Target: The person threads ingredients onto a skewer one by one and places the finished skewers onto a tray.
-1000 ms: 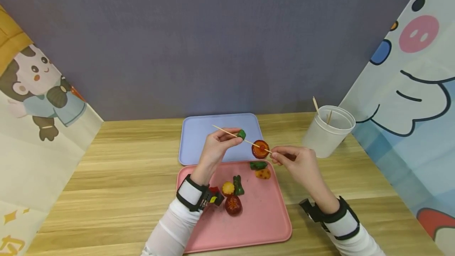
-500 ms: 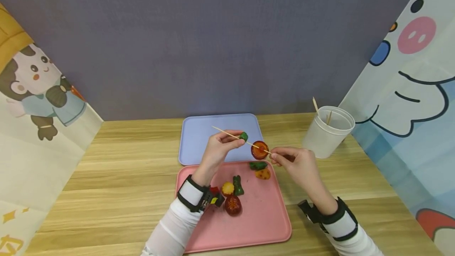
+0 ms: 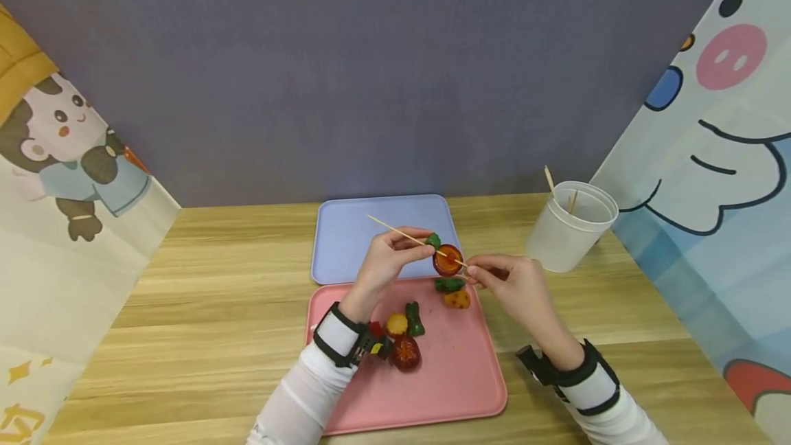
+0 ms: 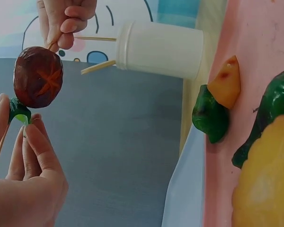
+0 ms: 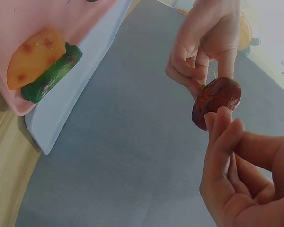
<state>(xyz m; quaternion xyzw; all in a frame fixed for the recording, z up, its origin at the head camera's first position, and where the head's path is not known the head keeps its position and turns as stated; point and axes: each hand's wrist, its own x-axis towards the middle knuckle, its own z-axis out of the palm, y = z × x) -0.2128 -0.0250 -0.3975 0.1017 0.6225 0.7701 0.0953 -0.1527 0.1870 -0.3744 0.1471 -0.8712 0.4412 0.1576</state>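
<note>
A thin wooden skewer point(image 3: 395, 229) runs slantwise between the two hands, above the trays. A brown mushroom cap point(image 4: 38, 78) with a star-shaped cut is threaded near its right end. Thumb and fingers of my left hand point(image 3: 384, 263) pinch a curled green pepper piece point(image 4: 20, 111) on the skewer, right up against the mushroom. My right hand point(image 3: 516, 286) pinches the skewer's end just past the mushroom; in the right wrist view its fingers point(image 5: 222, 156) hide that tip.
Below the hands lies a pink tray point(image 3: 457, 383) with several food pieces, among them a corn slice point(image 3: 397, 325) and another mushroom point(image 3: 406, 354). A blue tray point(image 3: 336, 239) sits behind it. At the right stands a white cup point(image 3: 562, 242) holding skewers.
My left hand has moved right along the skewer with the green pepper piece, closing the gap to the mushroom. The right hand keeps its pinch and has barely moved.
</note>
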